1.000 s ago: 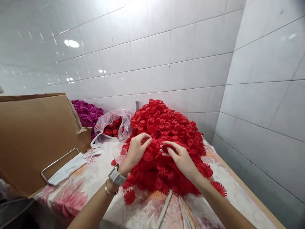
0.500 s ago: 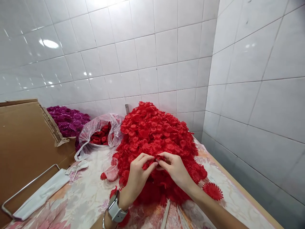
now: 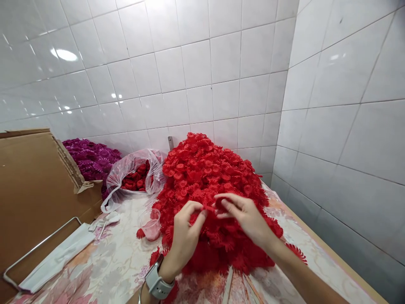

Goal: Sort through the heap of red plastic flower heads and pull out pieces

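Note:
In front of a tall heap of red artificial flowers (image 3: 209,169) with fringed petals, both of my hands are raised close together. My left hand (image 3: 186,228), wearing a watch with a pale strap (image 3: 158,283), is closed, pinching the edge of a small red flower (image 3: 208,208) between thumb and fingertips. My right hand (image 3: 247,217) is a little to the right, its thumb and fingers closed round a red flower piece (image 3: 220,204). The fingers blur slightly, and whether the two red pieces are joined I cannot tell.
Left of the heap stands a clear plastic cup (image 3: 151,226) with pink contents. Behind it, a plastic bag (image 3: 110,185) holds dark red pieces. Purple flowers (image 3: 95,158) lie behind a cardboard box (image 3: 31,177). Pale sticks (image 3: 228,285) lie at the front; tiled walls meet behind.
My right hand has moved apart from the left, to the right, and its fingers have straightened somewhat. The left hand stays pinched. The view has shifted slightly.

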Demonstrator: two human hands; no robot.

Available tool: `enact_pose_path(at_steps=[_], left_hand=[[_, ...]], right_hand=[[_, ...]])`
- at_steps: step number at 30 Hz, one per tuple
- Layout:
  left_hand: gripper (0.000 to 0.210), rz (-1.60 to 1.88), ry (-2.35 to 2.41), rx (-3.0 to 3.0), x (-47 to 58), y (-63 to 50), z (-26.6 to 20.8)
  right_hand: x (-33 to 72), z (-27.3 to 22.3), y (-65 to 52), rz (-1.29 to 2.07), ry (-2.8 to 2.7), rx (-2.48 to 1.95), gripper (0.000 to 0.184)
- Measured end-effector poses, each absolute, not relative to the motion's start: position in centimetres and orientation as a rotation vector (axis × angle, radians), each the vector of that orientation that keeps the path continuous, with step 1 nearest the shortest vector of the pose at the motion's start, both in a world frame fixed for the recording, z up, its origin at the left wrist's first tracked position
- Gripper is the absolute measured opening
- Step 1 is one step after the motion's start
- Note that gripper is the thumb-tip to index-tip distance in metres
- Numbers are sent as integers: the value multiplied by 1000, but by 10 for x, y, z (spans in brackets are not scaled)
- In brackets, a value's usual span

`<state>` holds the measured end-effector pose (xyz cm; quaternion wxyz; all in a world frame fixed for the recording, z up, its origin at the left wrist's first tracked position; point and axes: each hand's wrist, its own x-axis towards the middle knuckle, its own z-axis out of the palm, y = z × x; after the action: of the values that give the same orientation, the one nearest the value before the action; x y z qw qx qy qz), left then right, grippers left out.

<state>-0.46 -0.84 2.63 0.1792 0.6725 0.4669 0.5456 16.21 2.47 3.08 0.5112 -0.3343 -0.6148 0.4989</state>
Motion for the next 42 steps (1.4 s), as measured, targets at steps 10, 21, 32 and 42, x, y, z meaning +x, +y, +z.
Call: enact_pose_path(at_steps=[10, 21, 32, 42], left_hand=[[25, 1673, 1199, 1390, -40, 21, 36], [29, 1497, 1297, 1340, -35, 28, 34], [32, 1316, 1206, 1400, -13, 11, 41], [24, 1217, 1229, 1478, -19, 3, 48]], right_hand=[[170, 36, 33, 1041, -1295, -899, 43], [160, 26, 30, 1051, -1426, -911, 35], [148, 31, 6, 715, -1866, -883, 15], [158, 30, 16, 573, -1721, -932, 15]])
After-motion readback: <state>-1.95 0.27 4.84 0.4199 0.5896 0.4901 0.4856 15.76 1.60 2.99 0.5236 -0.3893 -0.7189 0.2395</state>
